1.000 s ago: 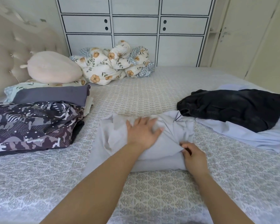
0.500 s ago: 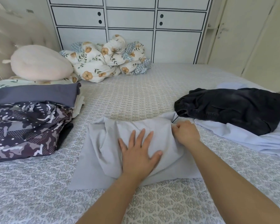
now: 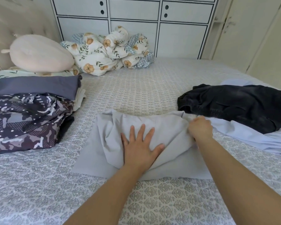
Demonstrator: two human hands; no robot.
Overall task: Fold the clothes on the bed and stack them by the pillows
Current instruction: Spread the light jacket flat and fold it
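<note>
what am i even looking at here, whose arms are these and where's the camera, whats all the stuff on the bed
There is no machine here. The arms belong to a person wearing one wide-angle camera on the head, so you look forward and down over their own arms.

They are folding a pale grey garment in the middle of the bed. The left hand lies flat on it with fingers spread, pressing it down. The right hand is curled round the cloth at its right edge.

On the left is a stack of folded clothes, a camouflage print at the front and a dark grey piece behind. Beyond it sit a cream pillow and a bunched floral quilt. On the right, a black garment lies unfolded on a light blue one.
</note>
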